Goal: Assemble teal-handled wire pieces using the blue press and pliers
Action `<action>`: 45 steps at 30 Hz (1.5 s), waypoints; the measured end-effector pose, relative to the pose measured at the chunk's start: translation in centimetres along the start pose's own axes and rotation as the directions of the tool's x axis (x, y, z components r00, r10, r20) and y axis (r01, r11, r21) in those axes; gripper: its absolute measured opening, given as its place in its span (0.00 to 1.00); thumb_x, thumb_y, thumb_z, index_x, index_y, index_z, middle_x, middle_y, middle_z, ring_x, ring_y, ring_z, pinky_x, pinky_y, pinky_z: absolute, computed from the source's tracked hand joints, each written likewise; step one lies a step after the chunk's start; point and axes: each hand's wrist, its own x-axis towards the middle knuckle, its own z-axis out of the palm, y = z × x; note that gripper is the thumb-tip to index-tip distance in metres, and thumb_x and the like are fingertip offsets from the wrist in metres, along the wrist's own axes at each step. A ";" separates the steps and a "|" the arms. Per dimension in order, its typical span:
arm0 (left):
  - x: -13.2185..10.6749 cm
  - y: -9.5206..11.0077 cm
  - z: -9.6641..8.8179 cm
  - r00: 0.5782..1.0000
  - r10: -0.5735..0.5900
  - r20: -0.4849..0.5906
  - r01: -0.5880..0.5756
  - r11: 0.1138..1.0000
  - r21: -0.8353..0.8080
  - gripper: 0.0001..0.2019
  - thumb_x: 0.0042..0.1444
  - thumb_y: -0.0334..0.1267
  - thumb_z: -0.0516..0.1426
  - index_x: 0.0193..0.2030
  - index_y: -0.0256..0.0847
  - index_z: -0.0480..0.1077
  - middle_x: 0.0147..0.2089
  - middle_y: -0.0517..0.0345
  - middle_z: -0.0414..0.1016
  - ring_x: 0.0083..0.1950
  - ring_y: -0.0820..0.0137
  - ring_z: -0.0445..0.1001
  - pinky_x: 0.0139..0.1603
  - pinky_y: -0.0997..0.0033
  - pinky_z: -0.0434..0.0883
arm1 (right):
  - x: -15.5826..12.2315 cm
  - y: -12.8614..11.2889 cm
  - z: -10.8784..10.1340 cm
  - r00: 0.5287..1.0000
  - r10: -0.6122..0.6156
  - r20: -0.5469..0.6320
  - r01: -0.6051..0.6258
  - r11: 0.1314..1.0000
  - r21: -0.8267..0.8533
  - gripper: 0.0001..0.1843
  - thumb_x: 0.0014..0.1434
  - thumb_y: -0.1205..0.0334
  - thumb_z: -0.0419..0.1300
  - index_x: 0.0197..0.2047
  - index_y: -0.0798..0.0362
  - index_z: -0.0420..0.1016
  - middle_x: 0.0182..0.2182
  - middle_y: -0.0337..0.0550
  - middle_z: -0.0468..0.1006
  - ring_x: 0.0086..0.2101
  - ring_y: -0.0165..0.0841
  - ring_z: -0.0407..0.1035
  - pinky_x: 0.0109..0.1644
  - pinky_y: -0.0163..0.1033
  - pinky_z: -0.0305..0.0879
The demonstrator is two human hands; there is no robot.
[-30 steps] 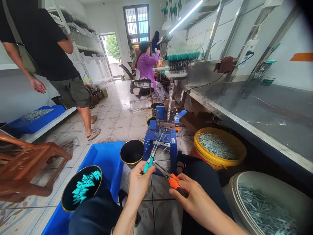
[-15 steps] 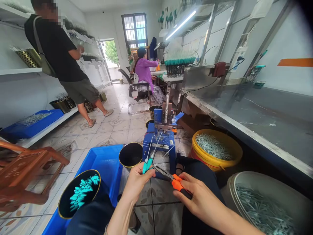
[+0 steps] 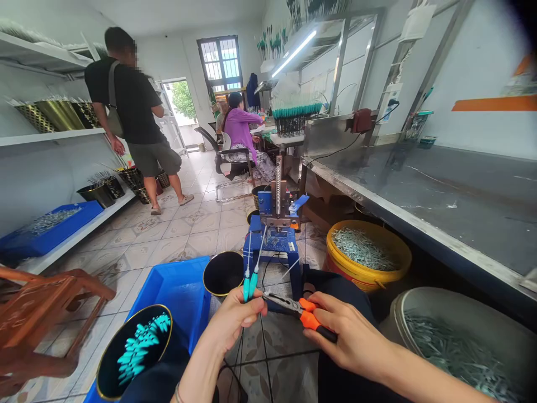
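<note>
I read both hands as occupied. The left hand (image 3: 241, 310) pinches 2 teal-handled rods (image 3: 249, 284) with the shafts pointing up and away, presumably to expose them clear of the fist. The right hand (image 3: 352, 338) wraps the grips of the pliers (image 3: 310, 319); their tips lie just beside the left hand, and I cannot tell whether they grip anything. The rods stand above the tiled floor (image 3: 176, 229), off the right edge of the blue tray (image 3: 182, 285). Near that tray's left edge, a dark bucket (image 3: 107, 341) holds teal pieces (image 3: 140, 347), probably for easy reach. Ahead is a blue press (image 3: 279, 222). Below the long edge of a scuffed metal table (image 3: 419, 184) sits a yellow bucket (image 3: 364, 278). Beyond, 1 person (image 3: 130, 106) stands beside shelves (image 3: 54, 138).
</note>
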 end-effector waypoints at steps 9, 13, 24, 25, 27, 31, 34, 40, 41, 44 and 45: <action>0.2 0.3 0.5 0.999 0.041 0.008 -0.040 0.999 -0.036 0.14 0.44 0.42 0.62 0.32 0.36 0.66 0.24 0.58 0.68 0.17 0.85 0.48 0.18 0.78 0.40 | 0.9 -0.5 -0.5 0.993 0.108 0.042 -0.113 0.979 0.170 0.13 0.57 0.54 0.51 0.30 0.52 0.72 0.35 0.44 0.69 0.36 0.33 0.66 0.41 0.37 0.63; 0.0 -0.1 0.8 0.991 0.115 -0.069 -0.114 0.993 0.029 0.14 0.46 0.45 0.60 0.32 0.35 0.67 0.25 0.59 0.67 0.17 0.84 0.46 0.18 0.77 0.39 | 1.5 -0.9 0.3 0.979 0.183 0.087 -0.201 0.935 0.293 0.17 0.58 0.52 0.51 0.25 0.53 0.69 0.31 0.41 0.68 0.35 0.32 0.65 0.42 0.36 0.61; 0.3 -1.7 1.1 0.854 0.442 -0.275 -0.243 0.806 0.541 0.11 0.50 0.43 0.57 0.24 0.37 0.68 0.23 0.60 0.67 0.27 0.74 0.61 0.29 0.76 0.58 | 1.7 -1.2 1.2 0.944 0.286 0.165 -0.327 0.878 0.351 0.18 0.57 0.52 0.51 0.22 0.54 0.65 0.29 0.39 0.67 0.31 0.30 0.64 0.36 0.34 0.58; 0.3 -1.7 1.2 0.839 0.468 -0.278 -0.242 0.778 0.580 0.11 0.51 0.43 0.56 0.24 0.38 0.68 0.24 0.60 0.67 0.27 0.73 0.62 0.30 0.76 0.58 | 1.7 -1.3 1.2 0.944 0.287 0.162 -0.326 0.881 0.343 0.18 0.57 0.51 0.50 0.23 0.54 0.66 0.30 0.39 0.68 0.32 0.30 0.64 0.36 0.33 0.58; 0.3 -1.7 1.4 0.809 0.506 -0.299 -0.217 0.729 0.649 0.11 0.51 0.44 0.56 0.26 0.39 0.69 0.23 0.61 0.66 0.27 0.73 0.61 0.29 0.76 0.58 | 1.7 -1.5 1.1 0.943 0.291 0.161 -0.330 0.886 0.327 0.18 0.58 0.51 0.50 0.23 0.54 0.66 0.30 0.39 0.68 0.32 0.31 0.64 0.36 0.34 0.58; 0.1 -1.5 1.7 0.783 0.549 -0.293 -0.191 0.660 0.726 0.12 0.51 0.46 0.54 0.28 0.40 0.71 0.23 0.62 0.66 0.27 0.72 0.61 0.28 0.76 0.56 | 1.5 -2.1 1.1 0.947 0.289 0.137 -0.316 0.912 0.260 0.17 0.58 0.53 0.50 0.23 0.53 0.66 0.29 0.40 0.70 0.33 0.32 0.65 0.37 0.35 0.58; -0.2 -0.8 1.9 0.836 0.495 -0.236 -0.225 0.702 0.675 0.15 0.52 0.45 0.54 0.21 0.38 0.67 0.20 0.63 0.62 0.24 0.75 0.59 0.26 0.76 0.53 | 1.2 -2.3 1.0 0.961 0.256 0.105 -0.274 0.937 0.219 0.16 0.58 0.54 0.50 0.25 0.53 0.68 0.30 0.41 0.70 0.33 0.33 0.65 0.37 0.36 0.59; -0.6 0.3 2.2 0.944 0.289 -0.157 -0.212 0.899 0.384 0.16 0.50 0.45 0.56 0.20 0.35 0.65 0.15 0.67 0.52 0.18 0.80 0.46 0.21 0.75 0.43 | 0.2 -1.8 -0.1 0.984 0.174 0.035 -0.177 0.972 0.152 0.12 0.57 0.56 0.51 0.30 0.53 0.72 0.32 0.44 0.69 0.32 0.33 0.66 0.37 0.36 0.61; -0.6 0.4 2.2 0.952 0.273 -0.136 -0.213 0.915 0.343 0.16 0.50 0.44 0.56 0.20 0.35 0.65 0.16 0.67 0.54 0.18 0.81 0.45 0.20 0.75 0.42 | 0.1 -1.7 -0.3 0.987 0.162 0.022 -0.163 0.976 0.146 0.12 0.57 0.56 0.52 0.30 0.53 0.72 0.32 0.44 0.69 0.32 0.33 0.66 0.37 0.36 0.61; -0.3 0.5 2.3 0.976 0.204 -0.082 -0.179 0.954 0.239 0.13 0.49 0.43 0.58 0.23 0.34 0.64 0.21 0.63 0.63 0.18 0.83 0.46 0.19 0.75 0.41 | 0.1 -1.2 -0.5 0.989 0.148 -0.001 -0.146 0.977 0.156 0.12 0.56 0.56 0.52 0.30 0.53 0.72 0.32 0.44 0.69 0.33 0.32 0.66 0.38 0.35 0.61; -0.2 0.5 2.4 0.983 0.170 -0.070 -0.152 0.965 0.214 0.13 0.49 0.43 0.58 0.25 0.35 0.64 0.22 0.62 0.65 0.17 0.83 0.46 0.19 0.76 0.41 | 0.2 -1.1 -0.5 0.988 0.156 0.003 -0.154 0.974 0.168 0.12 0.56 0.56 0.53 0.29 0.53 0.72 0.32 0.44 0.69 0.33 0.32 0.66 0.39 0.35 0.61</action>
